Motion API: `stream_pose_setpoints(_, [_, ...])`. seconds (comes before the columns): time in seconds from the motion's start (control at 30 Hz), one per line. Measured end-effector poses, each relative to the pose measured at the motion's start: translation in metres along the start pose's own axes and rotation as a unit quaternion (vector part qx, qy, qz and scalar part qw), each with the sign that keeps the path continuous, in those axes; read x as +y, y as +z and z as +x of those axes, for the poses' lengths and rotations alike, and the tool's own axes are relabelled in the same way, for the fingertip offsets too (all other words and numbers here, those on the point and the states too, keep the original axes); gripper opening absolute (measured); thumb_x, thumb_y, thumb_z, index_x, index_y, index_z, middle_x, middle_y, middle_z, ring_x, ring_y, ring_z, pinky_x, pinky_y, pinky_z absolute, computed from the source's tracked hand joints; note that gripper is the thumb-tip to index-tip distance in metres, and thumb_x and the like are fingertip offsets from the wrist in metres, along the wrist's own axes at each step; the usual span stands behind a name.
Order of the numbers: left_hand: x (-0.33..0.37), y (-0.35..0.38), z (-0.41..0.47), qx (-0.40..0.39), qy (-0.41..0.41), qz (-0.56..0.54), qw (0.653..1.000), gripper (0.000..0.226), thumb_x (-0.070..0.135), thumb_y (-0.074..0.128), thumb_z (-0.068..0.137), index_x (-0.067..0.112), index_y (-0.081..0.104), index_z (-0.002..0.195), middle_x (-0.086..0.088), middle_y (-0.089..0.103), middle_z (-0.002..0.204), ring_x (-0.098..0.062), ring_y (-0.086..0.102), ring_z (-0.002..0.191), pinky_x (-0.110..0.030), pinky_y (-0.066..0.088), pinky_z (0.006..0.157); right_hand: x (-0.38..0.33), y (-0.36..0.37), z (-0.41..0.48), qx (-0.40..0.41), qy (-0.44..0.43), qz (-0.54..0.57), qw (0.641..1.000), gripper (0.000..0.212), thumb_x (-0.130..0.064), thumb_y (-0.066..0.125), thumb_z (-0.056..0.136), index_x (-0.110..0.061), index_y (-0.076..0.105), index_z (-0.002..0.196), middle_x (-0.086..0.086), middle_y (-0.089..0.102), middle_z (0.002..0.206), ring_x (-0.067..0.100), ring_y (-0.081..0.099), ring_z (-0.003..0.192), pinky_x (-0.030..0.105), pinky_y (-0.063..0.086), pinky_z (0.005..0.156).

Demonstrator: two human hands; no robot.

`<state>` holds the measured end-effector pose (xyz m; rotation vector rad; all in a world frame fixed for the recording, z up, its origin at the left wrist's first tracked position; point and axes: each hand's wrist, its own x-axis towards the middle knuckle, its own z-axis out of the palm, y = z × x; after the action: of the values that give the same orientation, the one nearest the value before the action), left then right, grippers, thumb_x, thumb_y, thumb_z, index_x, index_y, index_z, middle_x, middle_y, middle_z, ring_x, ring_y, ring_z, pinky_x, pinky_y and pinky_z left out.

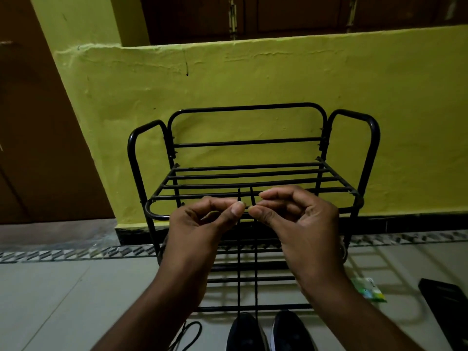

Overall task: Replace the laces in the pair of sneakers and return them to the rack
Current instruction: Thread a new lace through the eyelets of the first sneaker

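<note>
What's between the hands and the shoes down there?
In the head view, two lace strands stretch from the left hand and right hand down to one sneaker.

Black lace (238, 274) taut above black sneakers (243, 334)

A rough yellow-green wall (253, 84) is filling the frame from 10 to 3 o'clock in dim light, with dark wooden panels (278, 13) showing above it at 12 o'clock. A brown wooden door (38, 122) is standing at 9 o'clock, while pale floor tiles (63, 300) are spreading toward 6 o'clock below a black-and-white patterned border (76, 253).
</note>
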<state>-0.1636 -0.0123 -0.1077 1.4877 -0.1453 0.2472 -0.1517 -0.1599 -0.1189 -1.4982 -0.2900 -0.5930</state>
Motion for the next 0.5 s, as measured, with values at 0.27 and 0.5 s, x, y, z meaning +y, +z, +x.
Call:
stream_pose_setpoints(0.27, [-0.0032, 0.0002, 0.0009, 0.020, -0.037, -0.020, 0.999, 0.014, 0.022, 0.074, 0.083, 0.012, 0.078, 0.092, 0.003, 0.078, 0.099, -0.004, 0.071, 0.095, -0.035, 0.044, 0.082, 0.0002, -0.0021, -0.0002, -0.003, -0.002, 0.005, 1.000, 0.023, -0.009, 0.085, 0.072, -0.016, 0.072, 0.091, -0.006, 0.076, 0.078, 0.008, 0.074, 0.079, 0.023, 0.059, 0.074])
stream_pose_setpoints(0.5, [-0.0069, -0.0002, 0.0030, 0.016, -0.016, -0.005, 1.000, 0.014, 0.020, 0.073, 0.085, 0.009, 0.077, 0.093, 0.002, 0.078, 0.096, -0.001, 0.070, 0.087, -0.029, 0.044, 0.077, 0.0023, -0.0032, 0.0001, -0.004, -0.011, 0.012, 1.000, 0.023, -0.009, 0.085, 0.072, -0.014, 0.072, 0.090, -0.004, 0.076, 0.078, 0.008, 0.075, 0.078, 0.021, 0.059, 0.072])
